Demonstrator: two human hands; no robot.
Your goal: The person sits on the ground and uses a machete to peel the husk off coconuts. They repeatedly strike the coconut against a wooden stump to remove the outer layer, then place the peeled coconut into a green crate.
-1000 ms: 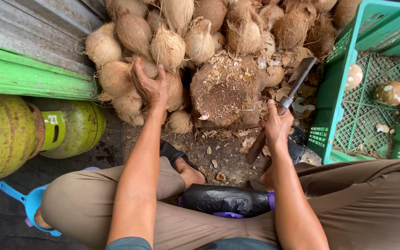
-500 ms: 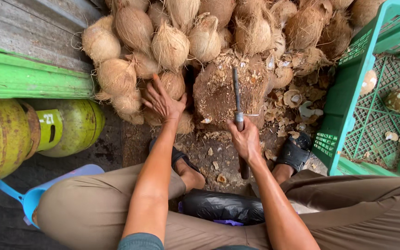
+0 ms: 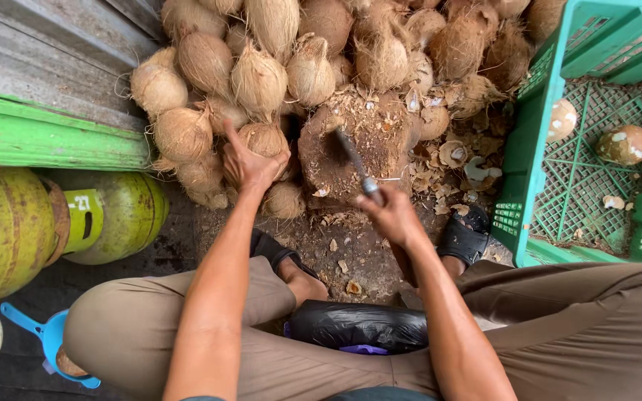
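Note:
My left hand (image 3: 250, 165) reaches forward and grips a brown husked coconut (image 3: 263, 138) at the front of the coconut pile (image 3: 276, 59). My right hand (image 3: 391, 217) is shut on the handle of a cleaver (image 3: 356, 165), whose blade points up and left over a worn wooden chopping stump (image 3: 369, 137). The blade's tip lies over the stump's top. I sit low with my knees spread, and my sandalled feet rest on the ground on either side of the stump.
A green plastic crate (image 3: 596, 134) at the right holds two peeled coconuts (image 3: 624, 143). Shell chips (image 3: 455, 160) litter the ground by the stump. Two green gas cylinders (image 3: 53, 223) lie at the left under a green ledge. A black bag (image 3: 358, 327) sits between my legs.
My right hand brought the cleaver from the right in over the stump, with the blade now tilted left. My left hand slid down the pile onto a nearer coconut.

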